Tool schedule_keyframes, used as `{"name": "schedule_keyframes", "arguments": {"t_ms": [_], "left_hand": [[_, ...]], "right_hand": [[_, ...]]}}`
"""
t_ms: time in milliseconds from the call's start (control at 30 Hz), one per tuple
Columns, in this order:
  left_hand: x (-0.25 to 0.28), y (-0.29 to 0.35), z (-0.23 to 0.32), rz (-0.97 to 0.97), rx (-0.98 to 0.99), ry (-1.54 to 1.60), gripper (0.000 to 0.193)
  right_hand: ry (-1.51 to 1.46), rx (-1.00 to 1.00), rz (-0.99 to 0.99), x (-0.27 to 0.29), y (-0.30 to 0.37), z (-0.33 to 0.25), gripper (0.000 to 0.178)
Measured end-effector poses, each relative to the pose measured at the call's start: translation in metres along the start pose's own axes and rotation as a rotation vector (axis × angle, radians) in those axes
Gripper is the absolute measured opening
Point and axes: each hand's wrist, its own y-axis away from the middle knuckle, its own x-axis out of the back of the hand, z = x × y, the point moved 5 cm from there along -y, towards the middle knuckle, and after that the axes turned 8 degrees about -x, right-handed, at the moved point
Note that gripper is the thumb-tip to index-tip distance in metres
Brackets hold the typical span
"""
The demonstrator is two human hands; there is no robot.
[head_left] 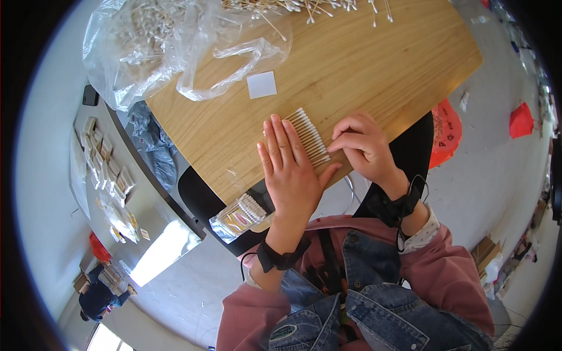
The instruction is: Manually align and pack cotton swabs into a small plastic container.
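Note:
A row of cotton swabs (309,138) lies side by side on the wooden table (374,70) near its front edge. My left hand (288,161) rests flat over the left part of the row, fingers stretched out and thumb apart. At the row's right end, my right hand (364,146) has its fingers bent, with the fingertips beside the white swab tips. Whether anything is pinched in it is hidden. Close to my left wrist, a clear pack filled with cotton swabs (252,207) sits at the table edge.
A clear plastic bag (193,52) of loose swabs covers the far left, with more loose swabs (316,7) spilled beside it. A white square card (261,85) lies beyond my left hand. Small packs (105,161) lie on another table at left, and a person (100,295) is farther off.

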Motion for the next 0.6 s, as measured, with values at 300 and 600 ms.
{"name": "schedule_keyframes", "arguments": {"t_ms": [300,600], "left_hand": [[0.0005,-0.0002,-0.0003,0.01,-0.002,0.022,0.117],[0.0013,0.0,-0.0001,-0.001,0.003,0.022,0.117]], "right_hand": [[0.083,0.047,-0.025,-0.0005,-0.0017,-0.0028,0.018],[0.068,0.011,0.004,-0.0009,-0.0034,-0.0047,0.022]]}}
